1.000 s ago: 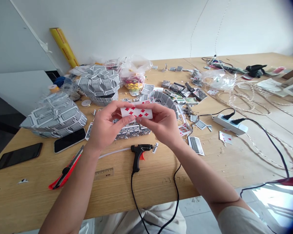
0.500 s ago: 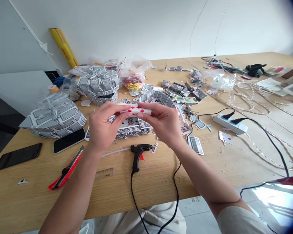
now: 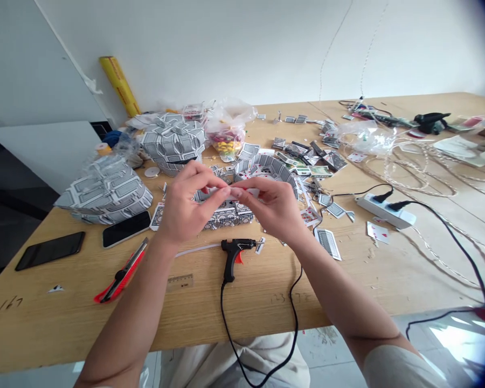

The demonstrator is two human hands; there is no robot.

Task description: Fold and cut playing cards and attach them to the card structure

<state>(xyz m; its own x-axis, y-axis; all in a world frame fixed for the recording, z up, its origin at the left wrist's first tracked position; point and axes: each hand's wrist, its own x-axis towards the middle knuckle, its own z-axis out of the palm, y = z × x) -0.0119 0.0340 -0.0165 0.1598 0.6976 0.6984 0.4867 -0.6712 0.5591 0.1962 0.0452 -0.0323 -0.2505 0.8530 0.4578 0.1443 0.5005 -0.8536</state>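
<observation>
So the white, red-marked paper playing card had nearly vanished between the left hand and right hand, both pinching it mid-frame above the pale wooden worktop, probably folded tighter than before.

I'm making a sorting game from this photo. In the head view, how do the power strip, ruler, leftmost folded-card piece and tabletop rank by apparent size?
1. Tabletop
2. Leftmost folded-card piece
3. Power strip
4. Ruler
</observation>
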